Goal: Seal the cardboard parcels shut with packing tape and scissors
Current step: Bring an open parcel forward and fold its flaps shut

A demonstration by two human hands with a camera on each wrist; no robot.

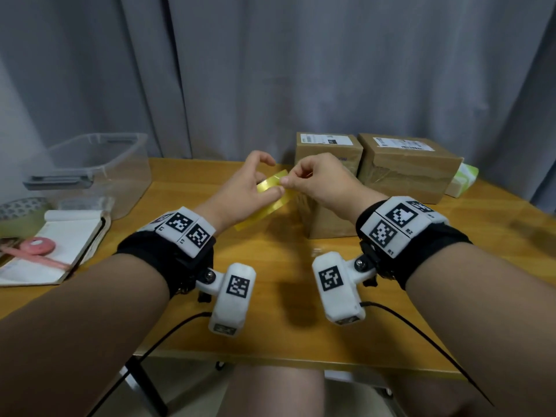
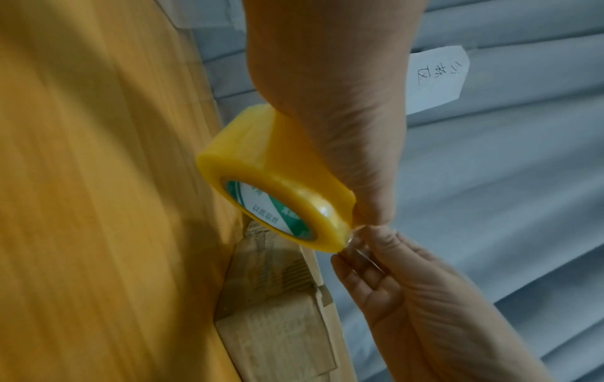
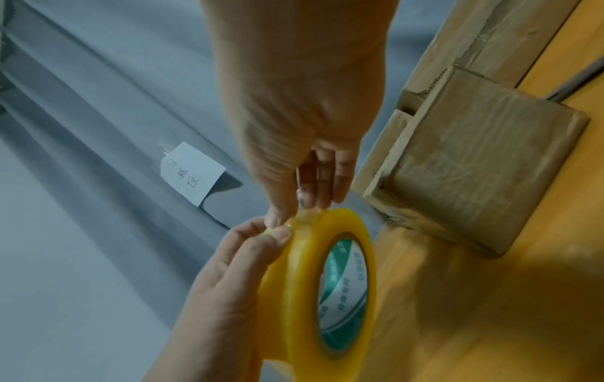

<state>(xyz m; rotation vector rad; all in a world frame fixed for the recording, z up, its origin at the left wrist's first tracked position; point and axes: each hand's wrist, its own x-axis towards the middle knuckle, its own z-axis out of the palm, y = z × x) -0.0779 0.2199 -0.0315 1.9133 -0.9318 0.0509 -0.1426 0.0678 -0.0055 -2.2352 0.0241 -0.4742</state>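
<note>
Grey curtains hang behind the wooden table [image 1: 270, 266], where three cardboard parcels [image 1: 409, 167] sit toward the back right with open room in front. Above it the left hand [image 1: 240, 188] grips the yellow tape roll [image 2: 278, 181], light and slick, while the right hand [image 1: 319, 182] pinches its thin, clingy free end at the rim

Wooden bench [image 1: 270, 326], orange-brown top, set against grey curtain. Far right: two taped parcels [image 1: 409, 167] side by side, touching. Third parcel [image 1: 328, 218] nearer, in front of left one. Green-white pack [image 1: 461, 180] just beside right parcel. Far left: clear bin [image 1: 99, 167]. Left edge: open notebook [image 1: 60, 236], pink tape [image 1: 40, 246] lying on it; patterned roll [image 1: 21, 206] behind.
</note>
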